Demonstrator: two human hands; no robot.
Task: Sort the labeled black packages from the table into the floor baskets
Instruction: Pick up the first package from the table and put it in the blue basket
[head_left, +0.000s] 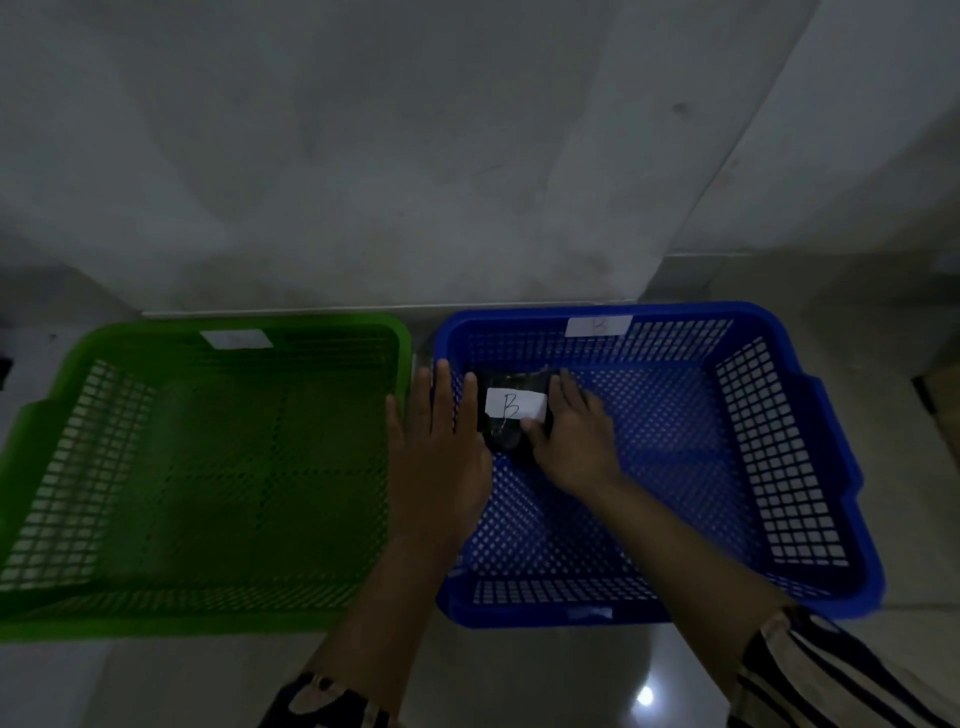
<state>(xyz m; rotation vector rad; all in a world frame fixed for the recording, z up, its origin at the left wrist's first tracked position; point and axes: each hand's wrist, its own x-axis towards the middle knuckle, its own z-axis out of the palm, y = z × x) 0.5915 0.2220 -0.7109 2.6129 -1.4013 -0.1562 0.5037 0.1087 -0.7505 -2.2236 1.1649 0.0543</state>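
A black package (506, 413) with a white label marked "B" lies inside the blue basket (810, 415), near its far left corner. My right hand (571, 436) grips the package's right side, thumb on the label's lower edge. Over the blue basket's left wall hovers my left hand (441, 441), flat with fingers spread, just left of the package and holding nothing. The blue basket carries a white "B" tag (598, 326) on its far wall. The green basket (47, 467) stands to the left with a white tag (237, 339) and nothing inside it.
Both baskets stand side by side on a glossy tiled floor (519, 675), backed against a pale wall (363, 156). A brown object (940, 389) shows at the right edge. The table is out of view.
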